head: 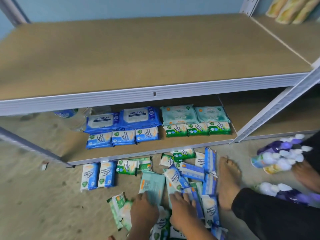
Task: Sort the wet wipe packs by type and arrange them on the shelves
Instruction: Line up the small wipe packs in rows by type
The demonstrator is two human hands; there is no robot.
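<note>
On the lower shelf (69, 146), a water bottle (72, 118) lies left of two antabax packs (138, 116), then two teal packs (179, 114). Small blue packs (123, 138) and green packs (197, 129) line the front. On the floor (34, 196), two blue-white packs (97, 175) lie beside a loose pile (192, 170). The left grip (144, 210) touches a teal floor pack (152, 184); whether it clasps it I cannot tell. The right grip (181, 209) lies released, fingers spread on the pile, near a bare foot (228, 182).
</note>
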